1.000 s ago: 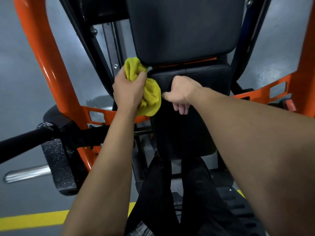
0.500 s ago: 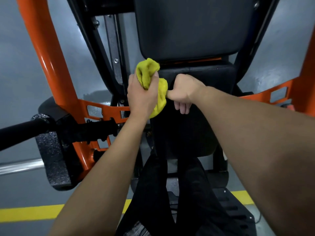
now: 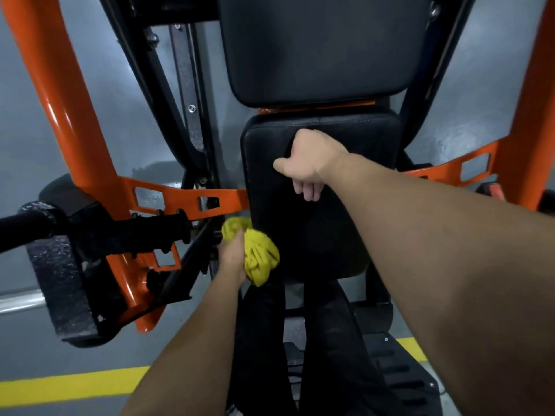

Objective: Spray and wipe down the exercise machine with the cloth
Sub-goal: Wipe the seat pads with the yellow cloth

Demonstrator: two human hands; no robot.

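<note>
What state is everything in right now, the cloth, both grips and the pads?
yellow cloth: bunched up, at lower left edge of seat pad.
left grip: curled round yellow cloth.
right grip: fingers curled, resting on seat pad, nothing visible in it.
seat pad: under right grip.
back pad: untouched.

left hand (image 3: 232, 256) low, clenched round the cloth (image 3: 260, 258); right hand (image 3: 312, 163) higher, fingers curled under, thumb out.

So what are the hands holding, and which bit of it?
The left hand grips the yellow cloth round its bunched middle. The right hand rests curled on the black pad, nothing seen in it.
</note>
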